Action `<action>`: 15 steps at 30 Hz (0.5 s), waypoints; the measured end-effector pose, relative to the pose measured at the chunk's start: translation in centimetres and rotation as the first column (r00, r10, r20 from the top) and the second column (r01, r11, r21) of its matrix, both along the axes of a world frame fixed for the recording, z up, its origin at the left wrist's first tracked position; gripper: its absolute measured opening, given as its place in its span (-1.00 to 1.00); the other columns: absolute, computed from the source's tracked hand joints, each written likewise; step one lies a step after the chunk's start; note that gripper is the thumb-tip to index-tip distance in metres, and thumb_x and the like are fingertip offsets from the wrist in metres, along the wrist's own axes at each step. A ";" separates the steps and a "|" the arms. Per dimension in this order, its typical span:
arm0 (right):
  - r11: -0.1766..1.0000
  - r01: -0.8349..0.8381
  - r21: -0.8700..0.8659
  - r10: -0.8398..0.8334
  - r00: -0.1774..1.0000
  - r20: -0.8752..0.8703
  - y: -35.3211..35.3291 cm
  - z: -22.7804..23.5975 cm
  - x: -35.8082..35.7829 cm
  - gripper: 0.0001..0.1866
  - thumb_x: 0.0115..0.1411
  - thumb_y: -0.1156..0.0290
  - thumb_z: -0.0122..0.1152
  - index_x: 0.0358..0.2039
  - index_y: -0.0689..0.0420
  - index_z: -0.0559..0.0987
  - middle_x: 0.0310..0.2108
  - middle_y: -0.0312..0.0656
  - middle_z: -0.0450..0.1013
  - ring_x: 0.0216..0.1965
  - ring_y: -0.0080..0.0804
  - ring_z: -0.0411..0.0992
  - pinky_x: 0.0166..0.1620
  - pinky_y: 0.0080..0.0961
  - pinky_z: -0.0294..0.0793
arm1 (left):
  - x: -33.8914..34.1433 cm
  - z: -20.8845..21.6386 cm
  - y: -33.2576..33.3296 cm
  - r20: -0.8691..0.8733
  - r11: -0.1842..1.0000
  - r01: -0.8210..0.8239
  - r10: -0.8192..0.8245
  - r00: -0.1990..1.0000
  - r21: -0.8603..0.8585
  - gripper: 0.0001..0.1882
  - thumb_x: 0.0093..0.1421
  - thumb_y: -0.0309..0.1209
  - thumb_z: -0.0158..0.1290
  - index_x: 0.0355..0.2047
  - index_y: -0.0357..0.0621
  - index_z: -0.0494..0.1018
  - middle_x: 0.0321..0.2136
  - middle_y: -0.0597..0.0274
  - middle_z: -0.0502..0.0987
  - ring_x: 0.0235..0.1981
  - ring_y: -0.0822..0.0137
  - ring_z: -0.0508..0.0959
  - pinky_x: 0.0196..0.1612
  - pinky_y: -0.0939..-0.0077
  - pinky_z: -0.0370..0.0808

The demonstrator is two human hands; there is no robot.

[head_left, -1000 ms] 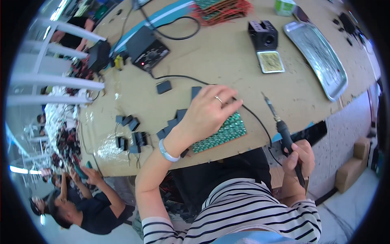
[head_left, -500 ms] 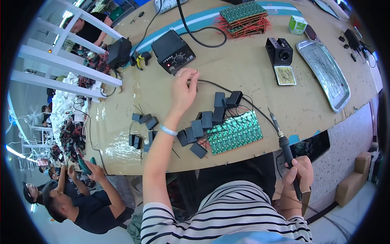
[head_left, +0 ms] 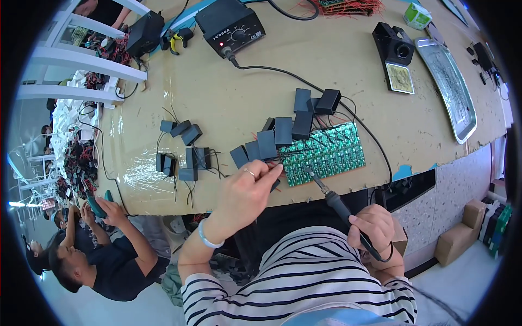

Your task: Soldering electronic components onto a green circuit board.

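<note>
My right hand grips a soldering iron by its dark handle. The iron's tip points up and left, over the lower edge of a green circuit board panel. At the panel's left edge my left hand is pinched closed beside thin black wires; what lies between its fingertips is too small to make out. Dark rectangular blocks with black wires lie along the panel's upper left side. Farther left rests a loose group of similar blocks.
A black soldering station with a lit red light stands at the back, its cable running right. An iron stand with a sponge and a metal tray are at right. Co-workers sit at left.
My left hand has come down from the soldering station's cable plug to the panel's left edge. The soldering iron in my right hand has swung left, its tip now over the panel.
</note>
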State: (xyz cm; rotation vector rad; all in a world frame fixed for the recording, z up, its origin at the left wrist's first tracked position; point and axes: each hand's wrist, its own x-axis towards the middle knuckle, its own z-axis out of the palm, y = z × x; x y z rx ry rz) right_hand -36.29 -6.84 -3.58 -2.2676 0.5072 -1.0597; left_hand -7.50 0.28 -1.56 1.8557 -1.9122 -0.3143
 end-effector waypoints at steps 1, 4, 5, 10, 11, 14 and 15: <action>1.000 -0.011 0.000 0.011 1.000 0.003 0.0 -0.1 0.2 -0.70 -0.07 0.68 0.30 -0.24 0.25 0.59 -0.50 -0.25 0.49 -0.56 -0.34 0.50 -0.44 -0.46 0.55 | -0.2 -0.8 0.2 0.009 0.999 0.007 -0.007 1.000 -0.053 -0.71 0.07 -0.62 0.24 -0.17 -0.12 0.66 -0.43 0.27 0.48 -0.47 0.28 0.56 -0.42 0.41 0.51; 0.999 -0.033 0.010 0.033 0.999 -0.005 0.2 -0.3 0.7 -0.71 -0.08 0.68 0.32 -0.27 0.26 0.60 -0.50 -0.25 0.49 -0.54 -0.35 0.51 -0.43 -0.47 0.55 | -0.5 -2.1 0.3 0.018 0.992 0.069 -0.067 0.998 -0.108 -0.75 0.06 -0.55 0.24 -0.20 -0.18 0.61 -0.36 0.29 0.45 -0.36 0.32 0.58 -0.39 0.44 0.56; 0.999 -0.042 0.017 0.042 0.999 -0.010 0.3 -0.4 0.8 -0.72 -0.08 0.69 0.33 -0.28 0.26 0.60 -0.49 -0.25 0.49 -0.54 -0.35 0.52 -0.44 -0.47 0.55 | -0.6 -2.3 0.2 0.013 0.992 0.066 -0.065 0.998 -0.107 -0.75 0.06 -0.55 0.24 -0.20 -0.18 0.61 -0.36 0.29 0.45 -0.36 0.32 0.58 -0.39 0.44 0.56; 0.999 -0.047 0.026 0.048 0.999 -0.018 0.7 -1.1 1.3 -0.72 -0.08 0.68 0.34 -0.28 0.26 0.61 -0.48 -0.24 0.49 -0.53 -0.35 0.52 -0.44 -0.48 0.54 | -0.2 -2.6 -0.3 0.036 0.988 0.087 -0.083 0.996 -0.131 -0.79 0.06 -0.53 0.25 -0.25 -0.20 0.58 -0.35 0.26 0.45 -0.35 0.32 0.58 -0.41 0.47 0.56; 0.998 -0.051 0.029 0.051 0.998 -0.021 0.7 -1.2 1.3 -0.72 -0.08 0.68 0.35 -0.28 0.26 0.61 -0.48 -0.24 0.50 -0.53 -0.35 0.52 -0.44 -0.48 0.54 | -0.2 -2.6 -0.4 0.031 0.988 0.087 -0.084 0.996 -0.130 -0.79 0.06 -0.53 0.25 -0.25 -0.20 0.58 -0.35 0.26 0.45 -0.35 0.32 0.58 -0.41 0.47 0.56; 0.998 -0.056 0.023 0.057 0.998 -0.033 0.8 -1.1 1.4 -0.70 -0.09 0.69 0.35 -0.27 0.27 0.61 -0.48 -0.24 0.49 -0.54 -0.36 0.51 -0.45 -0.49 0.53 | -0.4 -2.6 -0.5 0.053 0.989 0.091 -0.085 0.995 -0.119 -0.80 0.06 -0.52 0.25 -0.27 -0.20 0.58 -0.34 0.27 0.44 -0.36 0.33 0.57 -0.44 0.47 0.55; 0.998 -0.056 0.023 0.056 0.998 -0.036 0.8 -1.1 1.4 -0.70 -0.09 0.69 0.35 -0.27 0.27 0.61 -0.48 -0.24 0.49 -0.54 -0.36 0.51 -0.45 -0.49 0.53 | -0.4 -2.7 -0.5 0.067 0.987 0.086 -0.077 0.995 -0.133 -0.80 0.05 -0.52 0.26 -0.28 -0.20 0.57 -0.34 0.27 0.44 -0.38 0.34 0.57 -0.45 0.47 0.55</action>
